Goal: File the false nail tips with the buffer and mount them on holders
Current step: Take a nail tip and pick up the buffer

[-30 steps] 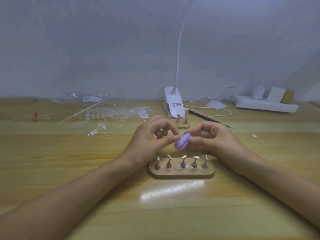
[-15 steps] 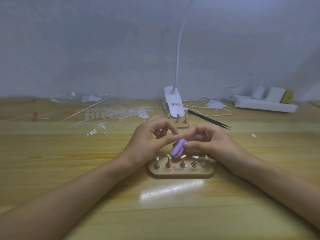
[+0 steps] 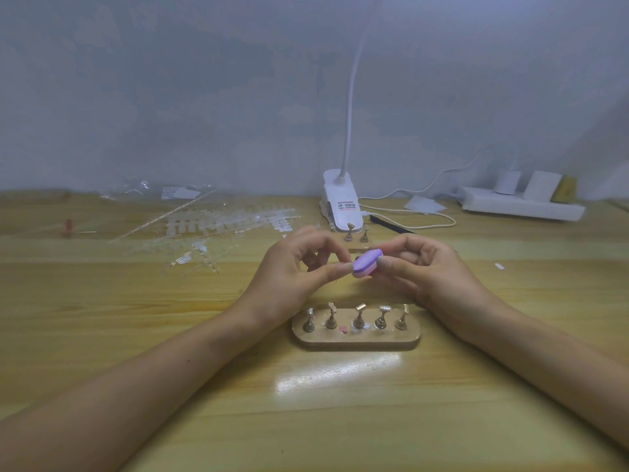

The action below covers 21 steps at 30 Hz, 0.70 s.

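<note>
Your right hand (image 3: 432, 270) grips the purple buffer (image 3: 366, 264). Left hand (image 3: 292, 270) pinches at its edge, presumably a nail tip, too small to see. Holder rack (image 3: 354, 343), 5 pegs, just below both hands. Risk: a loose pinch lets the tip flick away.

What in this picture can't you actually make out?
Head view only:
- the nail tip: hidden or too small between the fingertips of the left hand and the purple buffer that the right hand holds.
- the head of the lamp: cut off by the top edge.
- the far holder stand: mostly hidden behind hands and buffer.
- the lamp label: too blurred to read.
</note>
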Motion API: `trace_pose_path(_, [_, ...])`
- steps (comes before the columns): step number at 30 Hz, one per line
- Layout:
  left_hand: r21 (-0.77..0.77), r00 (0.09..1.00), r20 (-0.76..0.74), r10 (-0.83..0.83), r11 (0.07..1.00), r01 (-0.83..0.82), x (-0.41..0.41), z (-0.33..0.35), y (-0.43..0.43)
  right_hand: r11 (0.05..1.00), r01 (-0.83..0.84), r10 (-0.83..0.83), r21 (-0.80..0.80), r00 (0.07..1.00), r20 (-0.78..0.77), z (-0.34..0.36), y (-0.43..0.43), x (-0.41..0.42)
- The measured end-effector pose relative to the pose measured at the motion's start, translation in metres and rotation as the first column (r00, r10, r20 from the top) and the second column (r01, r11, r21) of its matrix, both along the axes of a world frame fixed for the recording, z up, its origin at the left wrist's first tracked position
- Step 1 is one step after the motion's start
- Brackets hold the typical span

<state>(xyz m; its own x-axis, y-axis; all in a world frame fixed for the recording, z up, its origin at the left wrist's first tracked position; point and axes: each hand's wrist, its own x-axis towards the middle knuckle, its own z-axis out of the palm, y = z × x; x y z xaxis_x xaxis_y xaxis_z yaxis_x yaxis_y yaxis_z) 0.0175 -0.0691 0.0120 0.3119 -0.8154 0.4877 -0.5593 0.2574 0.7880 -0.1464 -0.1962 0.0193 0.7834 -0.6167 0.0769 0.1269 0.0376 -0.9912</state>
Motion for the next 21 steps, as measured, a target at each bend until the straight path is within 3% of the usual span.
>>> trace_pose_path(4, [0.008, 1.0, 0.028, 0.01, 1.0, -0.01, -0.0008, 0.0, 0.0001, 0.988, -0.101, 0.087, -0.115, 0.989, -0.119, -0.0003, 0.0041, -0.0001])
trace_pose_path(9, [0.012, 1.0, 0.027, 0.004, 1.0, -0.004, -0.0009, 0.0003, 0.0004, 0.999, 0.033, -0.033, -0.005, 0.999, 0.004, 0.0017, 0.0005, -0.0006])
trace_pose_path(13, [-0.003, 0.999, 0.038, 0.023, 1.0, -0.023, -0.0018, 0.0009, 0.0007, 0.983, -0.115, 0.097, -0.145, 0.987, -0.128, 0.001, 0.0072, -0.0003])
trace_pose_path(17, [0.001, 0.999, 0.05, 0.016, 1.0, -0.017, -0.0022, 0.001, 0.0004, 0.999, 0.009, -0.01, -0.033, 0.999, -0.045, 0.0024, 0.0029, -0.0013])
trace_pose_path(21, [0.015, 0.998, 0.059, 0.016, 1.0, -0.017, -0.0025, 0.0011, 0.0007, 0.983, -0.111, 0.089, -0.146, 0.985, -0.147, 0.0031, 0.0083, -0.0005])
